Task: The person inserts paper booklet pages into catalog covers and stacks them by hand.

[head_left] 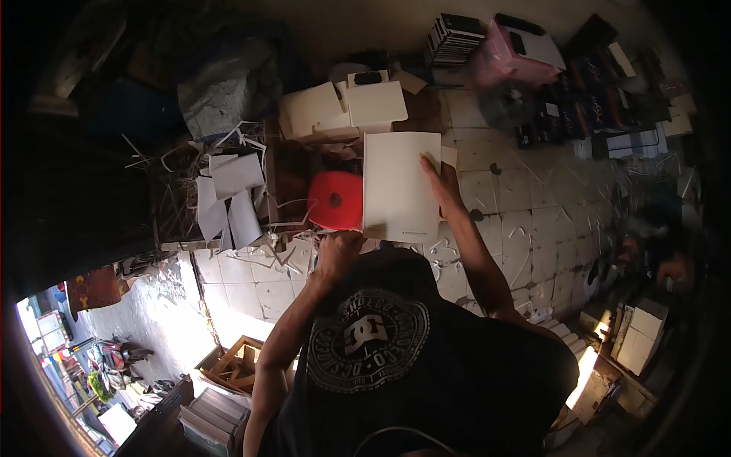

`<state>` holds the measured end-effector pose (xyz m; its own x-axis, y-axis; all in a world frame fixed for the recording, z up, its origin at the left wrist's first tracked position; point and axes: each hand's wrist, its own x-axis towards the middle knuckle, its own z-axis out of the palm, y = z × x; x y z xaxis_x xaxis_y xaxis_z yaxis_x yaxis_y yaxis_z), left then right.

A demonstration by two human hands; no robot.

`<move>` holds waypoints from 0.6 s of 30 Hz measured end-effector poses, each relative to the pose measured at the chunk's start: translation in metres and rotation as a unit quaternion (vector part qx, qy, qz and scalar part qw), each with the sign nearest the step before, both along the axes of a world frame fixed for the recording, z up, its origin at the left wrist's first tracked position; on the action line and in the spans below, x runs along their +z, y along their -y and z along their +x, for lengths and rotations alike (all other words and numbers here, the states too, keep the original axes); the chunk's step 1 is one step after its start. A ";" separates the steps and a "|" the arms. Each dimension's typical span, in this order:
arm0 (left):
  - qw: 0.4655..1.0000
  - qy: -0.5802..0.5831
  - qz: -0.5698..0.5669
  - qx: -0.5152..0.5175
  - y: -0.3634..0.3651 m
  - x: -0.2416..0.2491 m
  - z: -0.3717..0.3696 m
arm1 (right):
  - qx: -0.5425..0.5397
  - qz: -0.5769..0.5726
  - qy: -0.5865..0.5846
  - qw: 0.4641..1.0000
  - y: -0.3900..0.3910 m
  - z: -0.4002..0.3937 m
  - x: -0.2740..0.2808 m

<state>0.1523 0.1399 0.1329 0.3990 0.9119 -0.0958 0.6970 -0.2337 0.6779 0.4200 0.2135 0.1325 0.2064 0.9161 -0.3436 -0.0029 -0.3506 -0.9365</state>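
My right hand [445,189] grips the right edge of a cream booklet [401,183], with fingers lying on its face. The booklet stands in front of my chest and partly covers the right side of a red round object [335,200] with a dark centre. My left hand [340,253] is closed just below that red object, near the booklet's lower left corner. What its fingers hold, if anything, is hidden. A few pale pages or a second piece show behind the booklet, by my right hand.
Loose white sheets [237,177] and paper strips lie on the left. Cream stacks [377,103] stand behind the booklet. Offcuts litter the tiled floor [525,228]. Dark books [455,39] and a pink-wrapped bundle [521,52] sit at the back right. A wooden frame [237,364] is at the lower left.
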 end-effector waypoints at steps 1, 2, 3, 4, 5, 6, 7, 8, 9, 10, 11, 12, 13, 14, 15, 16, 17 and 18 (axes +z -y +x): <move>1.000 -0.004 -0.007 -0.016 0.005 -0.005 0.003 | 0.007 0.000 -0.002 1.000 0.004 0.004 -0.006; 0.999 -0.008 -0.013 -0.033 0.010 -0.008 0.007 | 0.013 0.001 -0.003 1.000 0.007 0.009 -0.012; 0.998 -0.004 -0.016 -0.063 0.014 -0.010 0.010 | 0.034 0.002 0.008 0.999 0.009 0.015 -0.018; 0.995 -0.005 -0.019 -0.095 0.019 -0.012 0.012 | 0.056 0.001 0.019 0.998 0.012 0.021 -0.023; 0.992 -0.004 -0.021 -0.125 0.022 -0.004 0.016 | 0.078 0.002 0.032 0.996 0.015 0.028 -0.028; 0.988 -0.003 -0.022 -0.154 0.024 0.000 0.018 | 0.096 -0.008 0.061 0.993 0.019 0.035 -0.034; 0.983 -0.003 -0.036 -0.178 0.027 -0.003 0.019 | 0.113 -0.016 0.090 0.989 0.021 0.044 -0.041; 0.982 -0.001 -0.021 -0.185 0.025 -0.003 0.018 | 0.128 -0.022 0.120 0.984 0.021 0.052 -0.044; 0.981 0.000 -0.006 -0.194 0.022 -0.002 0.013 | 0.144 -0.011 0.099 0.985 0.020 0.061 -0.037; 0.979 0.001 0.007 -0.203 0.019 -0.002 0.006 | 0.159 -0.001 0.078 0.984 0.020 0.072 -0.027; 0.986 0.016 -0.030 -0.165 0.011 -0.005 -0.007 | 0.212 -0.011 0.044 0.976 0.018 0.083 -0.005; 0.989 0.031 -0.068 -0.126 0.002 -0.012 -0.027 | 0.250 -0.060 0.098 0.961 0.017 0.100 0.006; 0.993 0.039 -0.088 -0.064 -0.002 -0.018 -0.051 | 0.232 -0.051 0.108 0.965 0.020 0.115 0.009; 0.993 0.049 -0.106 -0.002 -0.007 -0.029 -0.079 | 0.215 -0.041 0.120 0.968 0.021 0.127 0.012; 0.977 0.076 -0.181 0.083 -0.006 -0.050 -0.114 | 0.151 -0.035 0.122 0.980 0.025 0.134 0.016; 0.947 0.103 -0.256 0.166 0.002 -0.076 -0.149 | 0.087 -0.028 0.123 0.988 0.029 0.141 0.020; 0.900 0.150 -0.324 0.251 0.014 -0.096 -0.176 | 0.067 -0.064 0.102 0.990 0.029 0.154 0.019; 0.836 0.197 -0.389 0.333 0.033 -0.119 -0.203 | 0.017 -0.059 0.070 0.996 0.030 0.157 0.016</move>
<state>-0.0504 0.1071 0.0135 -0.0317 0.6676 -0.7438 0.1842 0.7353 0.6522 0.5766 0.1838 0.1480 0.2288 0.8787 -0.4190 0.1388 -0.4554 -0.8794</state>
